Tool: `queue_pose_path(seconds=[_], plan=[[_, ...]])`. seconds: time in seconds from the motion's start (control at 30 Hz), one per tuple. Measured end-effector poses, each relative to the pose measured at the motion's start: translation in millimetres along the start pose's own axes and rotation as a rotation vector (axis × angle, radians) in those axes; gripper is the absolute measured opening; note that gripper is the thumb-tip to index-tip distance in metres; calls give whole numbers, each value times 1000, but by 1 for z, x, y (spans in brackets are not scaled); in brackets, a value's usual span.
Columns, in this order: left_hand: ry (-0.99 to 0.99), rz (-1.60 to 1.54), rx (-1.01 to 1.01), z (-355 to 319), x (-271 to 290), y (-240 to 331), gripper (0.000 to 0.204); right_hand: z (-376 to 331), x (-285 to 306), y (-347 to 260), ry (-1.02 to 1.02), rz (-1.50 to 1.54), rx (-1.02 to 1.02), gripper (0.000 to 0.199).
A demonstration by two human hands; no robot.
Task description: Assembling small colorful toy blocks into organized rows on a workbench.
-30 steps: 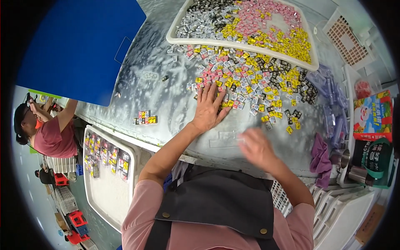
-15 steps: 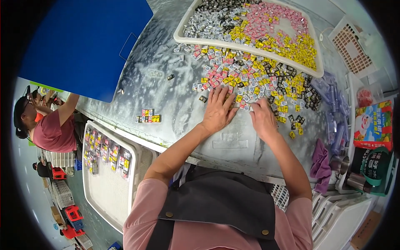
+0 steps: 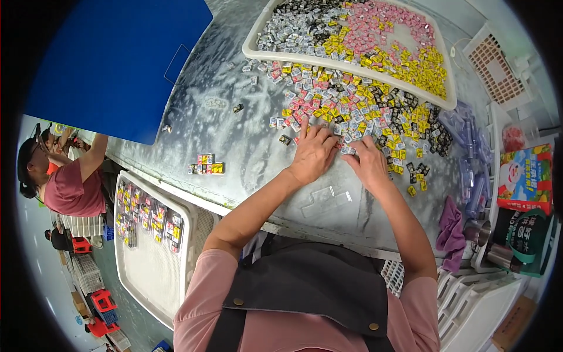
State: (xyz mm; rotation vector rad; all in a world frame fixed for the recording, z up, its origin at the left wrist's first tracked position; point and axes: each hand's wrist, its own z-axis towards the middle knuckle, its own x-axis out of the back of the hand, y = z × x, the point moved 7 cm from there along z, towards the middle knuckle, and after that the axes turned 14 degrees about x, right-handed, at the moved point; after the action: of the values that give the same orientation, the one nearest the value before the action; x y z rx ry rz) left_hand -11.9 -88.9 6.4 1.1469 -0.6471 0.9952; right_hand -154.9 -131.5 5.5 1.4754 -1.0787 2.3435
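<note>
My left hand [image 3: 315, 154] rests at the near edge of a heap of small wrapped pieces [image 3: 358, 105] in pink, yellow, white and black. Its fingers are bent and closed around a few pieces, mostly hidden beneath them. Close by on the right, my right hand [image 3: 370, 166] pinches at a short row of white and pink pieces [image 3: 347, 149] between the two hands. Nearer to me on the table lies a clear plastic tray [image 3: 326, 202], tilted askew, with nothing in it.
A large white tray [image 3: 293, 57] of sorted pieces stands behind the heap. Left are a grouped block of pieces [image 3: 206, 165], a blue board [image 3: 111, 64] and a white tray [image 3: 138, 270] with filled packs. Clear plastic cases [image 3: 469, 146] and a purple cloth [image 3: 450, 232] lie right.
My left hand's spread fingers have bent and closed in on the pieces. My right hand has shifted slightly, pinching at the row. The clear tray has turned askew.
</note>
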Motion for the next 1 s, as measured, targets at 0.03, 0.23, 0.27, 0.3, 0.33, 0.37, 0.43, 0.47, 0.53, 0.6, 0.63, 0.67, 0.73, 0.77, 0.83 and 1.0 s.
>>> queue_pose_path(seconds=[0.03,0.23,0.27,0.3,0.33,0.37,0.43,0.47,0.53,0.6,0.63,0.67,0.73,0.77,0.83,1.0], plan=[[2,-15,-7,-2,1,0,34,2,0,0,4,8,13,34],[12,-93,-1,-10,8,-3,44,15,-4,-4,-102,56,62,37],[17,-131,12,-12,10,-6,47,18,-4,-5,-102,58,64,37],[15,-130,13,-13,13,-7,47,21,-5,-6,-110,60,74,37],[11,-185,17,-15,19,-9,51,23,-6,-6,-117,62,83,38],[7,-240,21,-16,23,-12,55,26,-6,-6,-116,65,83,38],[17,-202,14,-18,30,-22,53,31,-7,-11,-131,33,143,36],[25,-169,4,-19,32,-26,51,32,-8,-12,-130,35,146,36],[39,-131,30,-19,35,-39,48,35,-13,-16,-147,36,196,33],[43,-108,76,-18,38,-48,40,35,-15,-17,-147,42,186,31],[44,-106,77,-17,39,-49,40,35,-16,-17,-148,46,171,29],[58,-87,70,-16,39,-47,38,36,-17,-18,-148,46,173,29],[73,-69,66,-14,38,-43,37,39,-17,-18,-146,38,133,30],[72,-22,62,-14,36,-41,36,40,-18,-19,-147,37,134,30],[74,24,57,-14,32,-35,36,40,-20,-22,-131,2,162,32],[76,-31,76,-19,27,-24,32,40,-14,-25,-127,25,148,33]])
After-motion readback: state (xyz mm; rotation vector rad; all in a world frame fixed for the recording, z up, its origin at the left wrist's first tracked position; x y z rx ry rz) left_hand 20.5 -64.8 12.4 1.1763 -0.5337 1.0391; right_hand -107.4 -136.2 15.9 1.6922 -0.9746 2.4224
